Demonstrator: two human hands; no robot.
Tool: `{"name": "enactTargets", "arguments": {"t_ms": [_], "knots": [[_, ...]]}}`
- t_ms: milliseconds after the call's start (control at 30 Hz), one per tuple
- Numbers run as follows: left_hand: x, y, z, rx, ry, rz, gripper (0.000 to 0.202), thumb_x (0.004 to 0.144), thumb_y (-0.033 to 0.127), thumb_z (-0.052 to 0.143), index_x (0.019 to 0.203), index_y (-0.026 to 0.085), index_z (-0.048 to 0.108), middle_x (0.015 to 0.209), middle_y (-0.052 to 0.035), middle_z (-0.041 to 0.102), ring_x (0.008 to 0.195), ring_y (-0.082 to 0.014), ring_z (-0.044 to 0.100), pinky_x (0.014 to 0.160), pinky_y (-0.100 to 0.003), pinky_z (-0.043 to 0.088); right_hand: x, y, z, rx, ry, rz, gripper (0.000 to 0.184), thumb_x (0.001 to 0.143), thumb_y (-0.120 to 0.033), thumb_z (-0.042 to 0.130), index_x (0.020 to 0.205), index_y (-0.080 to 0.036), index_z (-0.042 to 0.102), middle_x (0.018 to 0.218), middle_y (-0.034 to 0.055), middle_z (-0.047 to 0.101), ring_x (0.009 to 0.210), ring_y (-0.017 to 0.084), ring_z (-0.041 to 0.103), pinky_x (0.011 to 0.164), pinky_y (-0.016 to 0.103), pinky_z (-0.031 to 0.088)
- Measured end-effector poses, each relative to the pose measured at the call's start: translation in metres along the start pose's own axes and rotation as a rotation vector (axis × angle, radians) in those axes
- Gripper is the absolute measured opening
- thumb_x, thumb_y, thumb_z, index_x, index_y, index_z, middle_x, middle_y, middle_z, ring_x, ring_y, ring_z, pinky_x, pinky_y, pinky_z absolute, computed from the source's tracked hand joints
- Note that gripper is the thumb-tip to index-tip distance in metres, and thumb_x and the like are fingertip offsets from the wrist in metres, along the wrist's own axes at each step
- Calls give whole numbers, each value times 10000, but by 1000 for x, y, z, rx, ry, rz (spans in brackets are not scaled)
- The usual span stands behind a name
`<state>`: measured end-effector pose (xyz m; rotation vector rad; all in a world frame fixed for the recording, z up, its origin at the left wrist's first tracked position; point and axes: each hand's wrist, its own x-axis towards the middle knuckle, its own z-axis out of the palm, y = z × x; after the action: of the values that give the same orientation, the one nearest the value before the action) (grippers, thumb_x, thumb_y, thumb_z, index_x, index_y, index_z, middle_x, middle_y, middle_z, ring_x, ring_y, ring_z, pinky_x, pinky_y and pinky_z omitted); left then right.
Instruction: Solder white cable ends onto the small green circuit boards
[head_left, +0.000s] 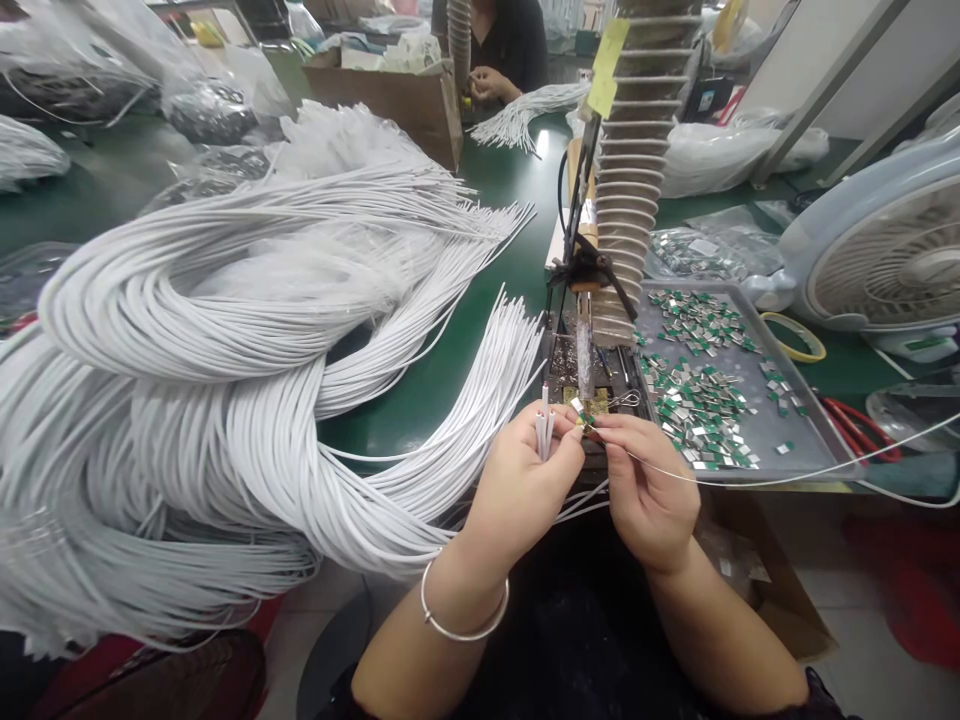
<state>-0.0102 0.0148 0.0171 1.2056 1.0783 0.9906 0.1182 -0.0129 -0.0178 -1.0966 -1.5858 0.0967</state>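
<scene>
Both wrists tipped up under the soldering iron (pixel 583 355).
Left hand (pixel 525 485) grip clenched on white cable ends (pixel 545 428); right hand (pixel 651 495) grip pinching a green connector (pixel 582 410).

cable bundle (pixel 225 330) left | tray (pixel 814 435) right | soldering iron (pixel 583 350) between | fan (pixel 885 250) behind tray

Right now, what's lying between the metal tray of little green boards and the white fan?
A yellow tape ring lies flat on the green table, between the tray and the fan. The head view shows it.

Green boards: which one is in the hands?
The green board pinched between the left hand and right hand; the others lie scattered in the grey tray.
</scene>
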Motion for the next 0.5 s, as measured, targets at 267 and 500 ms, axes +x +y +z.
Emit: {"name": "enactTargets", "arguments": {"t_ms": [267, 500], "knots": [[-3, -9, -1, 2, -19, -1, 109, 801, 204, 536, 701, 183, 498, 844, -12, 572, 789, -132, 551, 753, -258, 436, -5, -2, -2, 8, -24, 8, 256, 830, -40, 499, 993, -198, 620, 926, 80, 689, 895, 188, 664, 772, 365, 565], [-19, -19, -3, 136, -158, -20, 146, 878, 262, 475, 772, 177, 528, 801, -17, 568, 737, -140, 515, 717, -273, 421, -19, -3, -16, -39, -67, 50, 255, 828, -51, 497, 996, -202, 615, 853, 55, 669, 791, 176, 653, 684, 338, 562]]}}
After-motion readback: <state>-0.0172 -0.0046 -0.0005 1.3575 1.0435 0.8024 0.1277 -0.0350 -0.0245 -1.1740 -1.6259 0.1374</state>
